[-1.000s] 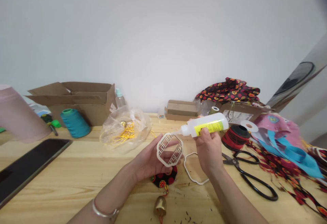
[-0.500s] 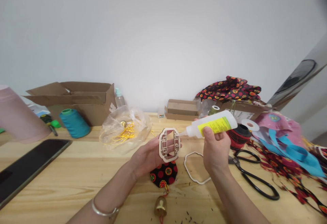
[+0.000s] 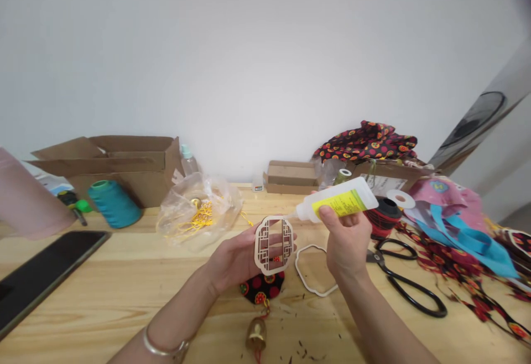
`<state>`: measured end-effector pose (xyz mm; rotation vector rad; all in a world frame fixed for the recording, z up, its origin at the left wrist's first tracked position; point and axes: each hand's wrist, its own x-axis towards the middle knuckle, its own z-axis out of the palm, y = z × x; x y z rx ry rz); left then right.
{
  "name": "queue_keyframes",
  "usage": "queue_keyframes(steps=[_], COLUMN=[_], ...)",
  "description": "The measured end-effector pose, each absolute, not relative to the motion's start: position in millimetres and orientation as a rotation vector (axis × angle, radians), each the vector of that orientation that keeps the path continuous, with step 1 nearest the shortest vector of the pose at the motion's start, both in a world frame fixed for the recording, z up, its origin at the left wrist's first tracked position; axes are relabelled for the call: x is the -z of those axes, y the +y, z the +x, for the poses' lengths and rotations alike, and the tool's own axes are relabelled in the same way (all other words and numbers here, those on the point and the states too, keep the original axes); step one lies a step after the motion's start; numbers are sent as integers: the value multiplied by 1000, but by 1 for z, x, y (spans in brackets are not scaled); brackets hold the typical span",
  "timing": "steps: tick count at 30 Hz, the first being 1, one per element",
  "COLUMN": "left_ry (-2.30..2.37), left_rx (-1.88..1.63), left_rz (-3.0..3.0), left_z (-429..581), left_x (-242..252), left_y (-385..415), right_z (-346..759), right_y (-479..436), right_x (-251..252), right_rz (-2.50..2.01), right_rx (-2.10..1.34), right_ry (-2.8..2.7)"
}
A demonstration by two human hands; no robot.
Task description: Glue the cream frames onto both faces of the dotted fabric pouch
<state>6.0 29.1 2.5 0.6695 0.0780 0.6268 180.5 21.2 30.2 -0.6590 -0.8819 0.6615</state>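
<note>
My left hand [image 3: 234,261] holds up a pale wooden lattice frame [image 3: 260,248] with scalloped edges, its fingers showing behind the openings. In my right hand [image 3: 347,239] is a white glue bottle [image 3: 365,191] with a yellow label, tilted so its nozzle meets the frame's upper right edge. Whether glue is coming out I cannot tell. Below the frame lies a dark patterned fabric disc [image 3: 262,289], partly covered, joined by cord to a brass bell [image 3: 256,333]. A thin scalloped outline ring [image 3: 305,284] lies on the table between the disc and my right forearm.
Black-handled scissors [image 3: 415,286] and fabric scraps [image 3: 464,284] lie at right, near a dark thread spool [image 3: 384,217]. Behind stand a large cardboard box [image 3: 124,159], a small box [image 3: 290,176] and a plastic bag [image 3: 224,203]. At left are a teal thread cone [image 3: 114,203] and a phone [image 3: 50,273].
The nozzle has shifted from the frame's right side up to its upper right edge. The frame has turned to face me more squarely and sits slightly lower. The view has shifted a little.
</note>
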Motion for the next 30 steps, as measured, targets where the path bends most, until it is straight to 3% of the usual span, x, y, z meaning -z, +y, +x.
queue_keyframes(steps=[30], left_ry=[77], left_rx=[-620], left_rz=[642], left_z=[5], left_x=[-1], left_y=[31], right_z=[182], right_y=[24], right_x=[-28], right_rz=[-734], right_rx=[-639], right_ry=[-840])
